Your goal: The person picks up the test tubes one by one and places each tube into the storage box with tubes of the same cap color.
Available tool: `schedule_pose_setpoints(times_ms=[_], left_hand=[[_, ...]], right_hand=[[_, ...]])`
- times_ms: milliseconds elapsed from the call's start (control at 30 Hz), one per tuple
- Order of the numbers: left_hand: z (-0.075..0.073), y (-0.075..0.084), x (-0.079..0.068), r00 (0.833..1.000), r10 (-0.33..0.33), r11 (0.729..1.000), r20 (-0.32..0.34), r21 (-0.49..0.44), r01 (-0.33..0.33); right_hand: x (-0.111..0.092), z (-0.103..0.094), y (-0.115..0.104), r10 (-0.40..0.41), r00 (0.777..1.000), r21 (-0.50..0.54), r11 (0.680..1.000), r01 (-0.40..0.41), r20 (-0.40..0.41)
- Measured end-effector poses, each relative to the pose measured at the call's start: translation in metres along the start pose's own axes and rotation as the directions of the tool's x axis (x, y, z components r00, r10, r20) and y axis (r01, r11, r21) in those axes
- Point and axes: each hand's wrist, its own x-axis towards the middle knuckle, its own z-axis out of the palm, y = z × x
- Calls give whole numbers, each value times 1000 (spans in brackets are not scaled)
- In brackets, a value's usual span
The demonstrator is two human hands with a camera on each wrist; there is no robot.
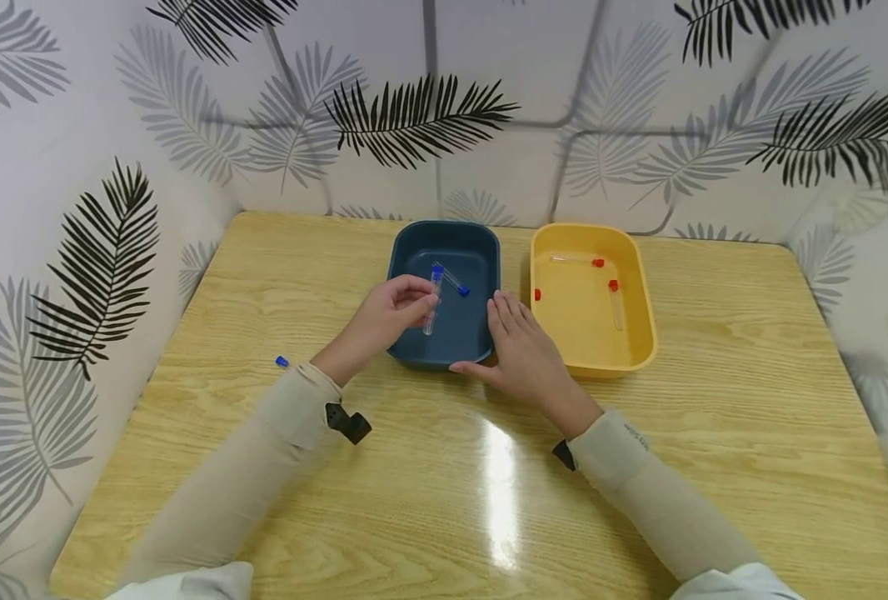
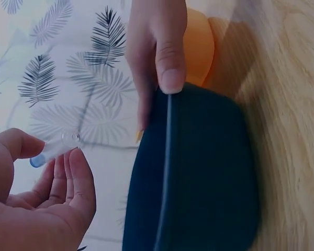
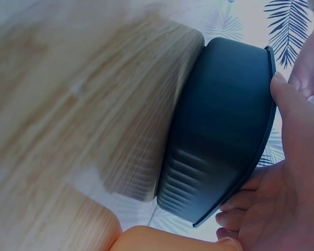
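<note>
My left hand (image 1: 395, 308) pinches a clear test tube (image 1: 429, 323) with a blue cap between thumb and fingertips. The tube stands nearly upright over the dark blue bin (image 1: 444, 354); in the left wrist view the tube (image 2: 55, 150) is partly hidden by the fingers. Another blue-capped tube (image 1: 455, 282) lies inside that bin. My right hand (image 1: 522, 346) rests at the bin's near right corner, fingers extended along the right rim and thumb on the front rim. In the right wrist view the thumb touches the bin's rim (image 3: 270, 63).
A yellow bin (image 1: 586, 367) stands right of the blue one, with red-capped tubes (image 1: 617, 308) inside. One small blue cap (image 1: 282, 361) lies on the wooden table (image 1: 384, 500), left of the left wrist. Leaf-patterned cloth (image 1: 489, 50) hangs behind the table.
</note>
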Motion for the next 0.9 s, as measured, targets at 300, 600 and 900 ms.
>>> schedule_pose_setpoints(times_ms=[300, 600, 900], left_hand=[[31, -16, 29, 983, -182, 979, -9, -97, 180], [47, -29, 45, 957, -291, 923, 15, -259, 285], [54, -36, 55, 892, -443, 819, 89, -365, 443]], right_hand=[[-1, 0, 1, 1, 1000, 9, 1000, -1, -5], [0, 2, 0, -12, 1000, 7, 1000, 12, -2], [0, 3, 2, -13, 1000, 10, 1000, 13, -8]])
